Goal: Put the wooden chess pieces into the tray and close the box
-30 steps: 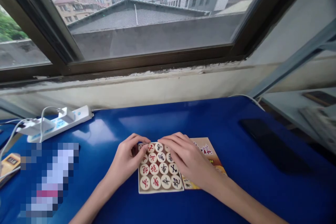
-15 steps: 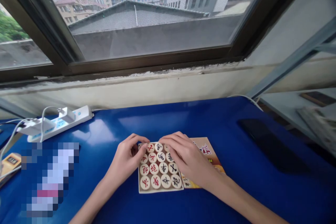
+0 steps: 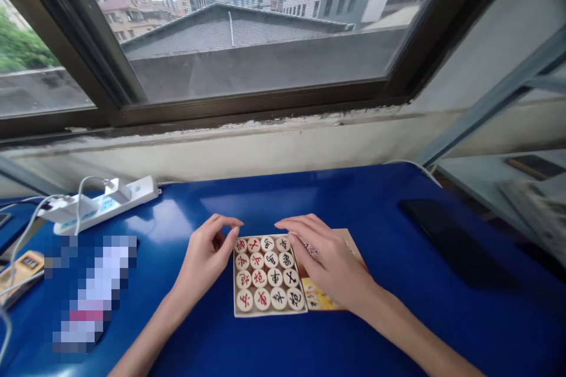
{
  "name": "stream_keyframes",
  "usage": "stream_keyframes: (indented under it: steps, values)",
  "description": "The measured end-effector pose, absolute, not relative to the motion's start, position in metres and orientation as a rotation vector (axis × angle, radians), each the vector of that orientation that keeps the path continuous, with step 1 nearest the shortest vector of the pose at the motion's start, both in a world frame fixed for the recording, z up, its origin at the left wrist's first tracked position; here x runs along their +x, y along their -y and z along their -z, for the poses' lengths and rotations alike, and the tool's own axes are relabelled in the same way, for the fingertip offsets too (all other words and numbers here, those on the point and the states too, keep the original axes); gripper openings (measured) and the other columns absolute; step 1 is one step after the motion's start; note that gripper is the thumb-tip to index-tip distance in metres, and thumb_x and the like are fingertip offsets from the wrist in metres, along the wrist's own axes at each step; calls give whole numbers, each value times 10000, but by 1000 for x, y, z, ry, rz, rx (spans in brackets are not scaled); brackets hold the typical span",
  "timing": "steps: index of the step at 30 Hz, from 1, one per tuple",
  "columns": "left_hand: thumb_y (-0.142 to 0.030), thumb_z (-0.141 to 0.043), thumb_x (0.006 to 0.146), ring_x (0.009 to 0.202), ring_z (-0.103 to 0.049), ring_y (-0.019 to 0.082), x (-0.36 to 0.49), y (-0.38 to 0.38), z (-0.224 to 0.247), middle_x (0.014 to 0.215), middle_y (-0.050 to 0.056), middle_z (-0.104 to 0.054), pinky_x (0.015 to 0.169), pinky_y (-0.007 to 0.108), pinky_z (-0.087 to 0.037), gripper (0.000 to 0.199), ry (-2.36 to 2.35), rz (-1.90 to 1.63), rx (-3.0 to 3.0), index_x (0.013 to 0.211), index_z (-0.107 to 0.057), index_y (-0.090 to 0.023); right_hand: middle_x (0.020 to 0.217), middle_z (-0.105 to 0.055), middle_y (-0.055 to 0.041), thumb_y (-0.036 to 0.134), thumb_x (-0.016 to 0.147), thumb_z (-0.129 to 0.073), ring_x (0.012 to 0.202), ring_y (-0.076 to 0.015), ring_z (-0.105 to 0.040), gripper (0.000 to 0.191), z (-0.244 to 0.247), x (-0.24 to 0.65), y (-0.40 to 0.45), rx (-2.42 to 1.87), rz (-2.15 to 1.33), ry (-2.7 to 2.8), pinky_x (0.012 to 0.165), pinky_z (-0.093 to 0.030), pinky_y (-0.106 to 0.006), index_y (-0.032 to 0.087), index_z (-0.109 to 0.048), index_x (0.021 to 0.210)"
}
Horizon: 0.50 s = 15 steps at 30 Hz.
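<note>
A shallow box [image 3: 270, 313] holds rows of round xiangqi pieces [image 3: 262, 299], the left ones marked in red and the right ones in black. My left hand [image 3: 210, 256] is at the box's upper left corner, thumb and forefinger curved apart with nothing between them. Over the box's right edge, my right hand [image 3: 325, 256] has its fingers stretched out; its thumb tip is by the top right piece. Beneath that hand lies the printed box lid [image 3: 325, 297], partly covered, against the box's right side.
A white power strip [image 3: 128, 200] with plugged-in chargers stands at the back left of the blue table [image 3: 247, 347]. Close to it lie a blurred-out item [image 3: 95, 291] and a brownish packet [image 3: 22, 271]. A dark phone-like slab [image 3: 455, 241] is on the right. A window rises behind.
Both hands have drawn slightly away from the box's top edge, the left one outward. Pieces at the upper left and upper right corners now show uncovered.
</note>
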<state>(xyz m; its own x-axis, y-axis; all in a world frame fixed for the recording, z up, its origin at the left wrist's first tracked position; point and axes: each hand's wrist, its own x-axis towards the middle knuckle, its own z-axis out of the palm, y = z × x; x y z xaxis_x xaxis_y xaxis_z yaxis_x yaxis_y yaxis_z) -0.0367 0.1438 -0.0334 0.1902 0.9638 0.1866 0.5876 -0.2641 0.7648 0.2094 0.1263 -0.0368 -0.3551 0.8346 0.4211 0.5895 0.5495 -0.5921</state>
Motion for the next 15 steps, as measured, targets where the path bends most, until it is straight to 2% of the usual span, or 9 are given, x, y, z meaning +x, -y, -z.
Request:
stream_keyframes:
  steps: [3,6,10,13,15]
  values:
    - [-346,-522,1000,566,-510,93,-36,-140,24,928,18,-673,554,248,-408,228,-1479,-1043,1975,1005,-712,-219,1209,-693,-56,197,1043,-425,1112,-188,-636,283,35,214,-107,-1211,-224,2091,910,-547,-382,218,-604,1261]
    - [-297,-528,1007,601,-525,93,-34,-126,13,921,9,-683,577,237,-425,198,-1502,-1214,2014,997,-711,-223,1281,-677,-57,208,1024,-468,1167,-212,-628,326,45,222,-76,-1285,-15,2061,978,-515,-417,229,-580,1330]
    - [-264,-528,1009,659,-573,115,-28,-83,9,827,-1,-676,627,235,-467,172,-1601,-1337,1962,972,-691,-220,1420,-613,-59,265,985,-518,1299,-267,-572,469,70,238,-36,-1378,189,2083,1041,-470,-474,237,-506,1453]
    - [-239,-512,1006,664,-619,130,-19,-43,30,787,0,-678,622,234,-493,170,-1629,-1367,1916,954,-675,-237,1438,-608,-35,335,970,-518,1296,-288,-590,527,85,251,-14,-1436,252,2159,1041,-472,-495,293,-478,1493]
    - [-236,-495,1003,616,-626,142,-10,-18,57,755,9,-689,561,239,-490,193,-1649,-1370,1968,942,-677,-254,1396,-642,-16,323,959,-527,1237,-278,-635,527,91,260,-1,-1447,248,2157,1013,-487,-468,335,-490,1485]
